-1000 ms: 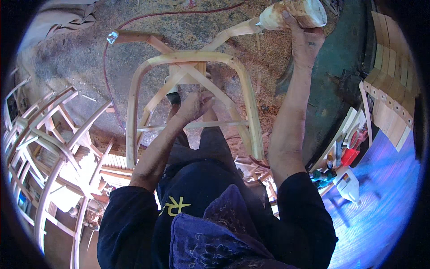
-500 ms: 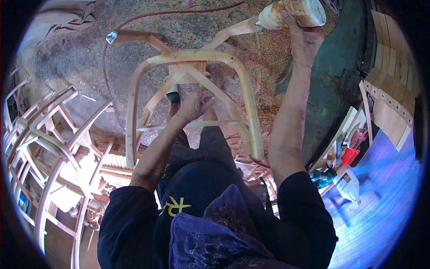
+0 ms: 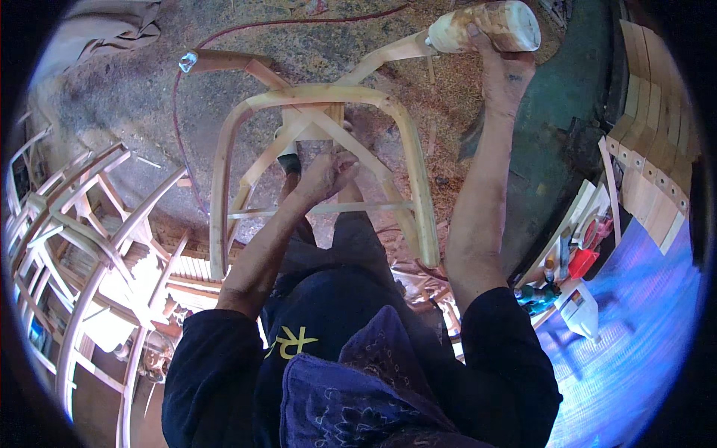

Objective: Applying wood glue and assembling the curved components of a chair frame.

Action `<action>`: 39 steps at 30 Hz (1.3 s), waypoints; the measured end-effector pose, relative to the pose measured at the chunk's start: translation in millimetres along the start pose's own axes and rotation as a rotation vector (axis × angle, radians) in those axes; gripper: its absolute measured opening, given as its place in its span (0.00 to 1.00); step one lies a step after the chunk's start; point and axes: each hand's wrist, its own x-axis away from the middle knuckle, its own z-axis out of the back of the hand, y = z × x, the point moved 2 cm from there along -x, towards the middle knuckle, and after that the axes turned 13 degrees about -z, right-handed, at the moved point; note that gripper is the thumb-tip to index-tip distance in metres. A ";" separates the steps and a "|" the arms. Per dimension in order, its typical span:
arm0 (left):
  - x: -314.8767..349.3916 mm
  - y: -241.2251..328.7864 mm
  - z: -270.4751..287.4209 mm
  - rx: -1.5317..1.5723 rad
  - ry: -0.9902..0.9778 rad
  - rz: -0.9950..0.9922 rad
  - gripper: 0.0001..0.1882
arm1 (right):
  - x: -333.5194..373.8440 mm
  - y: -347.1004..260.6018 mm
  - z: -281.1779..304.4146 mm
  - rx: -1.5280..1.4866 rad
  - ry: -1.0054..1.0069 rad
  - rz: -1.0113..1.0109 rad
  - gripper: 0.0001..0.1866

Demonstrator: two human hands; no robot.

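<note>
In my right hand [image 3: 504, 69] is a squeeze bottle [image 3: 489, 28], whitish with brown smears. It lies tilted almost on its side, its nozzle at the tip of the right leg of a pale wooden chair frame [image 3: 321, 94]. A whitish blob [image 3: 187, 61] covers the tip of the frame's left leg. My left hand [image 3: 328, 175] is over the middle of the frame, just above a thin crossbar [image 3: 321, 209]. Its fingers are curled closed, and whatever they may hold is hidden.
More wooden chair frames [image 3: 89, 224] are stacked at the left. A dark red hose [image 3: 175, 123] runs across the sawdust-strewn floor. Toward the right are a dark green surface [image 3: 564, 89], drilled wooden pieces [image 3: 650, 164], a red object [image 3: 583, 262] and a white jug [image 3: 579, 312].
My right hand and the bottle have shifted very slightly left, the nozzle staying at the leg's tip. My left hand and the chair frame have hardly moved.
</note>
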 end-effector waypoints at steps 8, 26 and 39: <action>0.9 -3.4 -5.1 -0.031 0.115 -0.147 0.14 | -1.4 4.0 -6.3 0.173 0.043 0.083 0.28; -0.2 -0.8 -3.7 0.011 0.046 -0.003 0.11 | -6.3 7.6 4.6 0.283 0.090 0.103 0.22; -4.2 6.8 2.7 -0.010 0.108 -0.018 0.11 | 11.6 6.0 15.6 0.072 0.027 -0.036 0.24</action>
